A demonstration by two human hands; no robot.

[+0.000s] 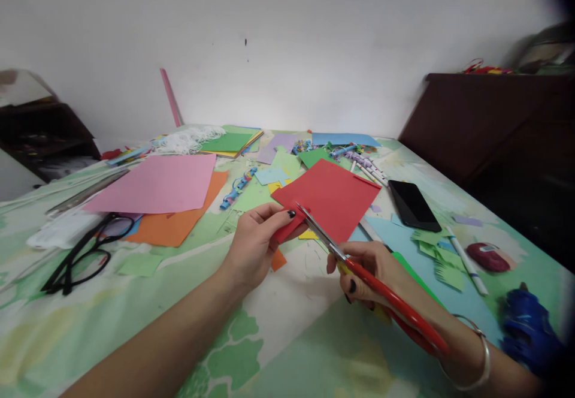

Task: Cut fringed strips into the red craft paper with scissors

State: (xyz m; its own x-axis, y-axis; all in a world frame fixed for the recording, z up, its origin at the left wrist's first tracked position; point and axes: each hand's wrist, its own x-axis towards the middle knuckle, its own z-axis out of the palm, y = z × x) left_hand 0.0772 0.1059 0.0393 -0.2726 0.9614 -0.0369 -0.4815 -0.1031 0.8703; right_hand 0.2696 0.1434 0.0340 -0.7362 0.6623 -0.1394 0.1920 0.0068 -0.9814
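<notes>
Between the thumb and fingers of my left hand point(258, 239) is a small piece of red paper point(287, 228), held above the table. My right hand point(368, 269) grips a pair of scissors point(324, 239) with long red handles. Their metal blades point up and left, with the tips at the red piece beside my left thumb. Whether the blades are parted is hard to make out. Just behind both hands lies a larger red sheet point(332, 194), partly covered by my left fingers and the blades.
Left are a pink sheet point(162, 183), an orange sheet point(168, 233) and black glasses point(87, 260). Right are a black phone point(414, 205), fringed green paper point(442, 257), a white marker point(467, 261), a dark red mouse-like object point(488, 257) and a blue object point(525, 329). Patterned cloth covers the table.
</notes>
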